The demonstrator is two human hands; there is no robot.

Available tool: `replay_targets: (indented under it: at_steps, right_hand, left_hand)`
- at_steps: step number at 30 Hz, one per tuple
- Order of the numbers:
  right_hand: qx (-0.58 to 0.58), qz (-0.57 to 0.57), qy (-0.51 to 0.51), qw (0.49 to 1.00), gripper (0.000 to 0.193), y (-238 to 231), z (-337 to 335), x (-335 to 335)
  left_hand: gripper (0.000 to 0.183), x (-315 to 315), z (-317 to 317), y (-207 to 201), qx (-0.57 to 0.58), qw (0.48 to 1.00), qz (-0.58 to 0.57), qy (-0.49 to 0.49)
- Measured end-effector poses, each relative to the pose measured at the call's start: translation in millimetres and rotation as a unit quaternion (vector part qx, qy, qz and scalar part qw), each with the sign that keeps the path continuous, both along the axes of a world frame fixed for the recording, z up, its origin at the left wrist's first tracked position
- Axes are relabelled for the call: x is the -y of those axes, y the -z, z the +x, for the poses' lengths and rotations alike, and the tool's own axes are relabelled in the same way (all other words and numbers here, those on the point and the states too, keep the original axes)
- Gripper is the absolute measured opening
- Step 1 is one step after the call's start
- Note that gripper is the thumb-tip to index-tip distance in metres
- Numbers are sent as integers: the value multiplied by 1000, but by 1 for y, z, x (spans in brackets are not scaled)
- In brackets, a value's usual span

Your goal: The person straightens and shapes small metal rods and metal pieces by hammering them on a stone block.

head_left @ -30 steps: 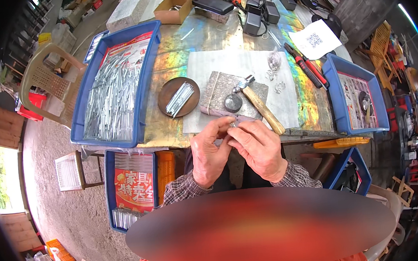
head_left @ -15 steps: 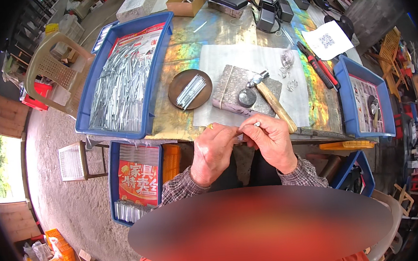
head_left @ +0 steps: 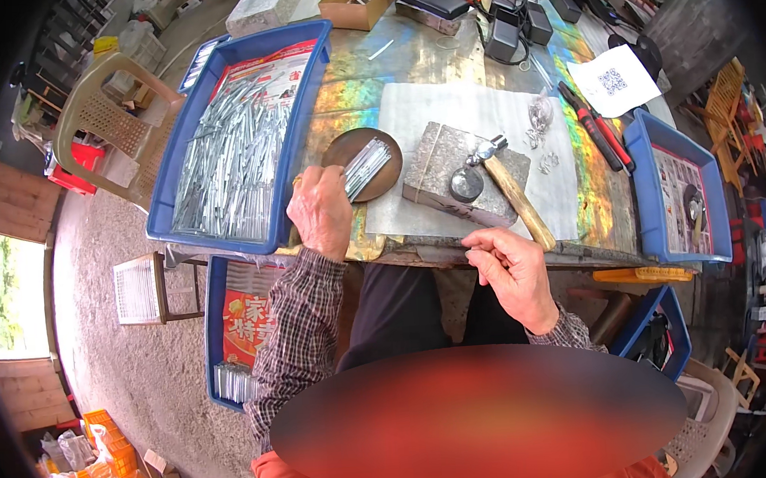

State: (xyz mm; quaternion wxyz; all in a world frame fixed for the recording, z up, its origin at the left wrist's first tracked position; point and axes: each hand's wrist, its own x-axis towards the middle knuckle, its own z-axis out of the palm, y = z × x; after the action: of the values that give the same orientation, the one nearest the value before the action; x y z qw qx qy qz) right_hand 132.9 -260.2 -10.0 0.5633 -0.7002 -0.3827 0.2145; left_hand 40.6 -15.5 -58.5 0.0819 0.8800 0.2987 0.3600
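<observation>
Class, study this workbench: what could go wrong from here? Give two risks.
1. The left hand is at the rim of the round brown dish; a nudge might scatter its metal rods.
2. The hammer lies across the stone block, handle reaching toward the near edge of the table, near the right hand; a bump might topple it.

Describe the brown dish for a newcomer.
On the table, find the big blue tray heaped with metal rods. Just to its right, by the left hand, sits the dish: round and brown, unlike the angular tray and grey stone block.
</observation>
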Motion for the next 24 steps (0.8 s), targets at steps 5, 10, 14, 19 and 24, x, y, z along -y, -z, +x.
replay_targets:
  at_steps: [5,10,14,19,24]
  right_hand:
    - [6,-5,-1,1000,11,0,1,2]
    - [-3,-22,3,1000,8,-1,0,4]
    - [-4,-22,21,1000,9,-2,0,7]
    - [-1,-33,23,999,9,-2,7,12]
    - [2,-34,14,999,10,-1,4,7]
  left_hand:
    - [6,-14,10,15,-45,998,34,-26]
    - [10,-10,7,9,-64,997,40,-20]
    - [20,-3,-14,-12,-21,998,51,20]
    - [17,-21,-54,-49,-40,996,73,-17]
    - [12,-97,-111,-51,-161,974,36,-158]
